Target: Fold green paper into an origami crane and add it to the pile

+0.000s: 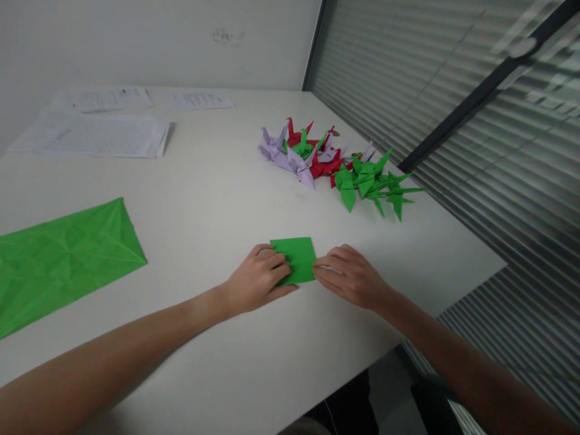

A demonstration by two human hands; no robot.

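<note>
Green paper square (301, 255) lies flat on white table (203, 199), left hand (259, 277) curling fingers over its left side, right hand (351, 275) bunching fingertips at its right edge, grips unclear; folding appears begun, no points raised yet.

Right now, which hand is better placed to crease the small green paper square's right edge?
Probably the right hand: its fingertips are at that edge of the small green paper square, while the left hand covers the opposite side.
</note>
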